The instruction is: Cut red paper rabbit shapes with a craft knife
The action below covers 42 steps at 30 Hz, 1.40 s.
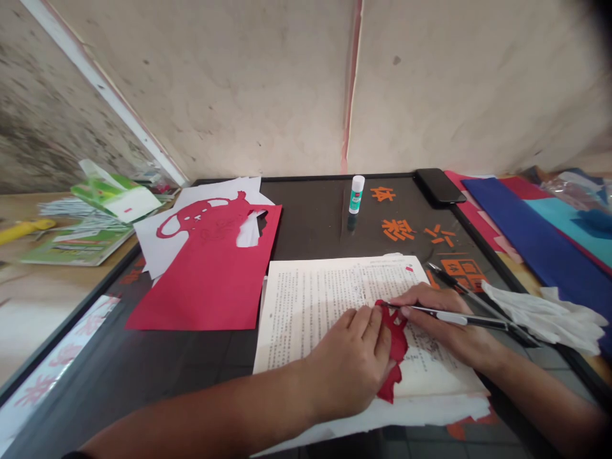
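Observation:
A small red paper cutout (pixel 398 341) with jagged edges and little holes lies on an open printed book (pixel 306 306). My left hand (pixel 356 354) holds the cutout down against the page, fingers bent and close together, covering its left side. In my right hand (pixel 447 322) is a slim black-and-white craft knife (pixel 454 317), gripped like a pen. Its tip meets the upper edge of the cutout, close to my left fingertips. A black pen (pixel 447 275) lies beyond my right hand, crossing behind the knife.
Left of the book lies a large red paper sheet (pixel 205 287) with a partly cut animal shape. A glue stick (pixel 356 194) stands at the back, with a phone (pixel 438 186) to its right. White gloves (pixel 549 315) and coloured sheets (pixel 521 223) occupy the right edge.

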Motion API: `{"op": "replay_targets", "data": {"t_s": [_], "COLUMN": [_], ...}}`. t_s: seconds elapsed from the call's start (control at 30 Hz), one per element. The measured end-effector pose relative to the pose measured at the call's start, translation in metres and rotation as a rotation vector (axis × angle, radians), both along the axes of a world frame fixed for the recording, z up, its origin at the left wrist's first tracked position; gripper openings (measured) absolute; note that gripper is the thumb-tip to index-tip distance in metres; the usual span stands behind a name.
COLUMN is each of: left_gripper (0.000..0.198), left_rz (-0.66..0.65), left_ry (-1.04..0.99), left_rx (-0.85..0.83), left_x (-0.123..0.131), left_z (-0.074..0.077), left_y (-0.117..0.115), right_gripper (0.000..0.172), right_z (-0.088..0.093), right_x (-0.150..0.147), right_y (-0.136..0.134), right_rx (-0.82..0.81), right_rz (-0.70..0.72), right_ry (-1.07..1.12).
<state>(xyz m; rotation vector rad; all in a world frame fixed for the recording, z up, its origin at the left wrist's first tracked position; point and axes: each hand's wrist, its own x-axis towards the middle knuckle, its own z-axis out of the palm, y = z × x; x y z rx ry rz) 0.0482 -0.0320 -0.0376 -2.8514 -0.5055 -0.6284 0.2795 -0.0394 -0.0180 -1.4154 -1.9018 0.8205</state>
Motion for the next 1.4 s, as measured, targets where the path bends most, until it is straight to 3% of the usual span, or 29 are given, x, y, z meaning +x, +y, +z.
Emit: {"op": "replay_targets", "data": {"t_s": [0.6, 0.9, 1.4], "left_gripper": [0.038, 0.036, 0.042], "left_rz": [-0.013, -0.004, 0.023], "left_ry": [0.023, 0.01, 0.022], "left_rx": [0.013, 0.024, 0.017], "left_x": [-0.0017, -0.0008, 0.001], "left_z": [0.0043, 0.0044, 0.007], "left_y": [0.0011, 0.0004, -0.0012], "right_gripper": [0.02, 0.022, 0.02], "right_z": [0.0012, 0.0024, 0.0057], "right_x": [0.0001, -0.0016, 0.0004], "right_y": [-0.0008, -0.0006, 0.0002], "right_rx": [-0.045, 0.029, -0.001], "right_rz": [-0.027, 0.006, 0.003], "right_ry": [0.037, 0.007, 0.009]}}
